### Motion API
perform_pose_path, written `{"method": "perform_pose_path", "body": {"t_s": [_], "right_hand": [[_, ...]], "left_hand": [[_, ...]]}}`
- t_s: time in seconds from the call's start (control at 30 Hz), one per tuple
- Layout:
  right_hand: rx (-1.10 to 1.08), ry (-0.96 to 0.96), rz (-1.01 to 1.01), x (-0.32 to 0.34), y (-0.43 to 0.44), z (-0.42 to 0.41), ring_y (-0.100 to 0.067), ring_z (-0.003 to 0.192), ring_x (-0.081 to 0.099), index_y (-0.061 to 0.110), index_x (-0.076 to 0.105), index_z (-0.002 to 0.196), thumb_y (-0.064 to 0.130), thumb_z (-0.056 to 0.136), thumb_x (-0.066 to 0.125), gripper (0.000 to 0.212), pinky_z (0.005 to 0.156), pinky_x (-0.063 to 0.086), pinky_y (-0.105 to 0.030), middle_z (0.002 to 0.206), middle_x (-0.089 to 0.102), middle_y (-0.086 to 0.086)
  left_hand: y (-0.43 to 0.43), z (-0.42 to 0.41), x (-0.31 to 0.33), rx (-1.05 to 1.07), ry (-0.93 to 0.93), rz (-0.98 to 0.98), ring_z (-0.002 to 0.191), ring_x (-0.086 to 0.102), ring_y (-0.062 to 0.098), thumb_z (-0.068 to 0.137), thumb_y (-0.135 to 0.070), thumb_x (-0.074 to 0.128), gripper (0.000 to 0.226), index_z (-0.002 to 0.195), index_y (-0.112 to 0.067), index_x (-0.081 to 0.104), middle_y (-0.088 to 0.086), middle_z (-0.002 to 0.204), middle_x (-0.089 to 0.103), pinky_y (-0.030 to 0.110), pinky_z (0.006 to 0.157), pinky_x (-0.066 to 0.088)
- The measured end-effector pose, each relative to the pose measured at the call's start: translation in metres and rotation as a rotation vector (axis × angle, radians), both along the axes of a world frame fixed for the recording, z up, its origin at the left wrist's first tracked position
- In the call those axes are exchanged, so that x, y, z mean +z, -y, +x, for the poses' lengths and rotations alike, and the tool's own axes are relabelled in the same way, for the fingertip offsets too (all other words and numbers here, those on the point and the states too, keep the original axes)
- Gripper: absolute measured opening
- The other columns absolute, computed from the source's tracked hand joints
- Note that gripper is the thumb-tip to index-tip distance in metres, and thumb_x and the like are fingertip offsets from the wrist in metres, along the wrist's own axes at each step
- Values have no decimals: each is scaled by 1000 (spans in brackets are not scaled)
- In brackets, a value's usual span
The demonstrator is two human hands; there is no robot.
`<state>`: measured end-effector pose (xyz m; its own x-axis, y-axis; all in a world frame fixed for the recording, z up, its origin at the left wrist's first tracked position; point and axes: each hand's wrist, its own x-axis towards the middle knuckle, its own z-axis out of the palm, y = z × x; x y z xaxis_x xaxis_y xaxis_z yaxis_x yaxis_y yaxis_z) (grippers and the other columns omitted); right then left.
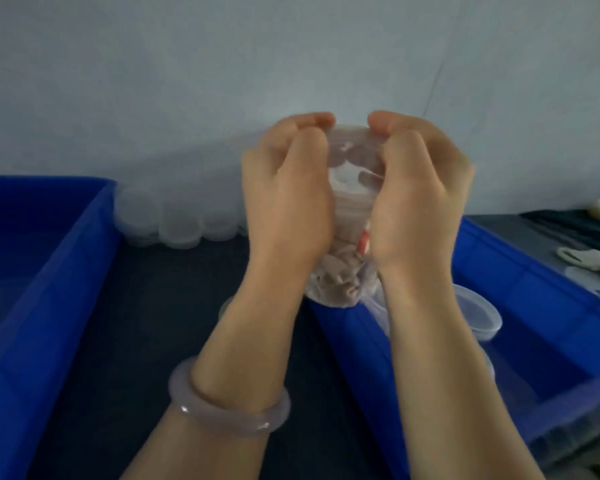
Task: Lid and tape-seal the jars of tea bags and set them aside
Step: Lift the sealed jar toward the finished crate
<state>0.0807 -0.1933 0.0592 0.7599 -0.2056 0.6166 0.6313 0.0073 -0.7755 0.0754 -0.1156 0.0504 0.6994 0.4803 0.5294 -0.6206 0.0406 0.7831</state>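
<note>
Tea bags [340, 282], pale and crumpled, fill a clear plastic jar [350, 209] held above the dark tabletop [153, 323]. The left hand [284, 199] grips the jar's left side, the right hand [426, 199] its right, fingers curled over the clear lid [352, 157] (too blurred to tell if seated). Left of the jar stand clear round tubs [181, 220] and a blue plastic crate [49, 271]; right of it, a second blue crate [534, 289].

We counted two hands, the left hand [284, 188] and the right hand [426, 195], both gripping one jar [350, 168] of tea bags [340, 282]; one bangle [229, 407]; two blue crates, the left crate [49, 258] and the right crate [520, 282]; one clear lid [478, 313] in the right crate; and at least three clear tubs [181, 225] along the wall [291, 46], their tally blurred.
</note>
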Motion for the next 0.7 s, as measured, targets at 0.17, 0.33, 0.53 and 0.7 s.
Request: {"method": "perform_pose_path", "body": {"t_s": [0.17,0.33,0.53,0.7], "right_hand": [[-150,-133,6,-13,44,15,4,54,55,13,69,100,22,70,39,43,55,46,-17,55,60,22],[-204,-201,30,-31,63,28,5,59,57,23,69,91,16,78,41,31,54,44,-9,64,65,15],[-229,-266,9,-41,68,40,11,65,60,28,67,83,5,87,45,33,53,41,-5,70,67,17],[-271,-250,7,-42,70,46,-18,59,48,-5,61,86,27,99,43,38,47,36,-7,81,62,3]], "left_hand": [[47,22,-14,-149,-121,-6,62,58,-3,77,-14,43,36,102,-13,69,-13,67,66,17,57,46],[65,39,-31,-157,-198,42,68,60,-5,71,-29,39,47,108,-18,67,-18,67,65,13,61,45],[75,49,-46,-108,-231,49,73,59,-6,73,-32,38,47,112,-21,62,-12,80,64,6,60,43],[83,55,-41,10,-209,85,94,55,4,77,-34,38,44,112,-16,55,-2,113,57,13,75,46]]}}
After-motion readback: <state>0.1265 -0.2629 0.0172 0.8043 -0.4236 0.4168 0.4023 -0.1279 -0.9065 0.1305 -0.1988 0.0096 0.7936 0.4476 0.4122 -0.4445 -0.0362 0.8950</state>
